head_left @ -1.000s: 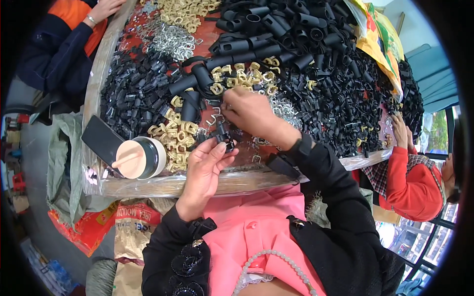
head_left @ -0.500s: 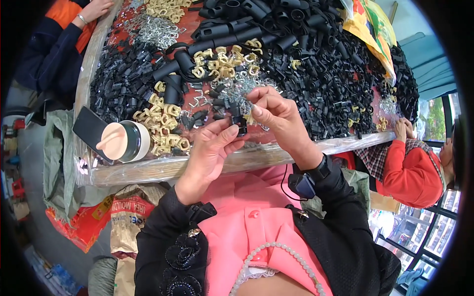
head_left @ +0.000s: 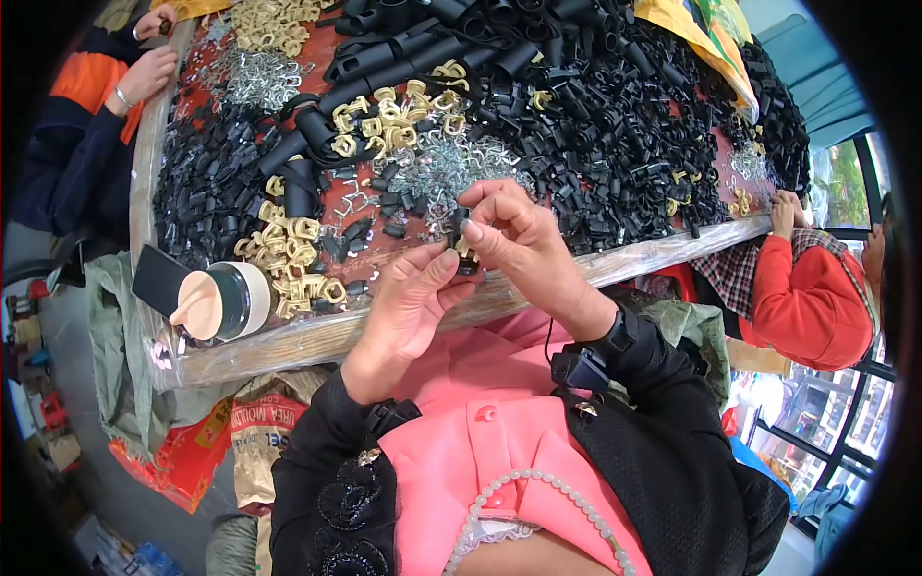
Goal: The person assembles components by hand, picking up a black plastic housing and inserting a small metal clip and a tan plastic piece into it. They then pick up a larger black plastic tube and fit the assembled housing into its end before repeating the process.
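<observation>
My left hand (head_left: 411, 312) pinches a small black plastic part (head_left: 469, 270) between thumb and fingers, just above the table's near edge. A bit of gold shows on it. Close over that part, my right hand (head_left: 523, 248) has thumb and fingers bent together in a pinch. What its fingertips grip is too small to make out. Beyond the hands lies a heap of thin silver wire hooks (head_left: 437, 165). Left of them, gold-coloured ring-shaped pieces (head_left: 286, 248) are piled, with more gold pieces (head_left: 399, 117) farther back.
A wooden rim (head_left: 279, 348) borders the table. Near its left corner are a dark phone (head_left: 158, 278) and a lidded jar (head_left: 240, 300). Small black parts (head_left: 615, 158) cover the right; black tubes (head_left: 384, 67) lie behind. Co-workers' hands rest at the left rim (head_left: 146, 77) and right rim (head_left: 786, 213).
My right hand has come down closer to the left, over the black part. The view has shifted slightly. The left co-worker's second hand now shows.
</observation>
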### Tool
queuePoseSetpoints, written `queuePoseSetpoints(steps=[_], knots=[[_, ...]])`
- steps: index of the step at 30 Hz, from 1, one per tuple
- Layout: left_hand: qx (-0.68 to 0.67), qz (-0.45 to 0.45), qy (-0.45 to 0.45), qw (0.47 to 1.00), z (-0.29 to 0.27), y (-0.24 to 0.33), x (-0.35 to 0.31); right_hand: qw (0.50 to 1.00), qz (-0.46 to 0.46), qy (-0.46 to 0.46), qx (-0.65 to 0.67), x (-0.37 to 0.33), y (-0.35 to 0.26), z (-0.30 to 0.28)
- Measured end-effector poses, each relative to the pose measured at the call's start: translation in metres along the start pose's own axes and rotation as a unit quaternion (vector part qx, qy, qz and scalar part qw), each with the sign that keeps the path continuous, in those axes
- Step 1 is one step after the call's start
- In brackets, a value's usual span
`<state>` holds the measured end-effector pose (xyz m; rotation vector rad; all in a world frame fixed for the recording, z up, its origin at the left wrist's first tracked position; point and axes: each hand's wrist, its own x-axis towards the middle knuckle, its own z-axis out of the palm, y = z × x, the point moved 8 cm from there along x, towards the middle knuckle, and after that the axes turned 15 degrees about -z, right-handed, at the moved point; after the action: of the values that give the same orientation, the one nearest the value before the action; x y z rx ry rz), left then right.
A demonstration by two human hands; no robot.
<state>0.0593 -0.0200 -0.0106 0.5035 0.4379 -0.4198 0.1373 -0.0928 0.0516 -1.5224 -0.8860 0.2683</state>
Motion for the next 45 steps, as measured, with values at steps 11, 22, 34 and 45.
queuePoseSetpoints(steps=[11,22,34,45], knots=[[-0.026,-0.032,-0.042,0.998,-0.004,0.004,0.006,0.978,0.119,0.004,0.169,0.010,0.023,0.004],[-0.015,-0.051,-0.045,0.998,0.001,-0.005,0.002,0.986,-0.113,-0.093,-0.075,0.019,-0.010,0.004],[0.070,0.002,0.000,0.998,-0.006,0.009,0.008,0.807,-0.157,-0.106,-0.559,0.010,0.026,-0.071],[0.054,0.028,0.030,0.998,-0.004,0.016,0.004,0.989,0.027,0.055,-0.132,0.006,0.035,-0.077]])
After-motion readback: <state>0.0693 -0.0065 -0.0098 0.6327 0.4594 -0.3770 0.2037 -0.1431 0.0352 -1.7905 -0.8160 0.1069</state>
